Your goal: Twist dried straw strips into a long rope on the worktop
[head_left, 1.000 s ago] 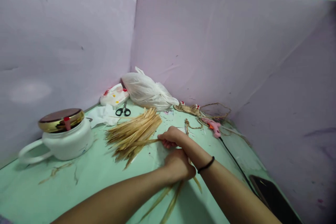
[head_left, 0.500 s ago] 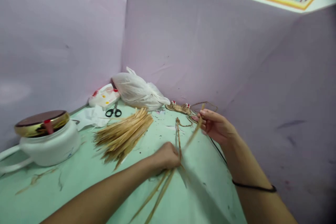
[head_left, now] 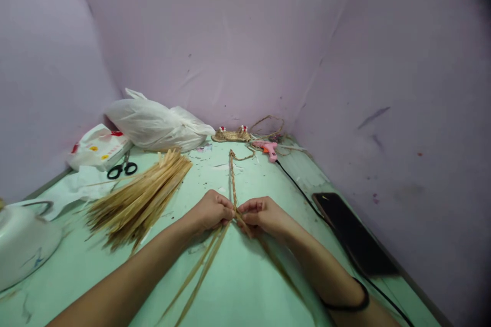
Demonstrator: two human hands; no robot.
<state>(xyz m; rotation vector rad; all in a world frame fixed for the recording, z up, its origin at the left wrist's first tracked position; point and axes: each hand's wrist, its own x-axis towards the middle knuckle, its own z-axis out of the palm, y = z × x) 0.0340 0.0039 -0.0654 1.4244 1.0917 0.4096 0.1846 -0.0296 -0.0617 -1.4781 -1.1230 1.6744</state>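
In the middle of the table, a thin straw braid [head_left: 232, 176] stretches away from my hands toward the back. My left hand [head_left: 215, 210] is closed, pinching the near end of the braid, with loose straw strands [head_left: 203, 265] trailing below it toward me. Close beside it, my right hand [head_left: 264, 216] is also closed, its fingers pinching a straw strand at the same end; more of that strand runs out under the wrist. A sheaf of dry straw [head_left: 143, 202] lies on the table left of my hands.
Black-handled scissors [head_left: 121, 169], a tissue pack [head_left: 100, 148] and a white plastic bag [head_left: 157, 122] lie back left. A white pot [head_left: 26, 245] stands at left. A woven straw piece [head_left: 232, 136] and pink glue gun [head_left: 267, 149] are at the back; a phone [head_left: 355, 235] lies right.
My right hand has come down and left from its raised position, bringing its strand to the braid beside my left hand. The view has turned right, showing the glue gun and phone.
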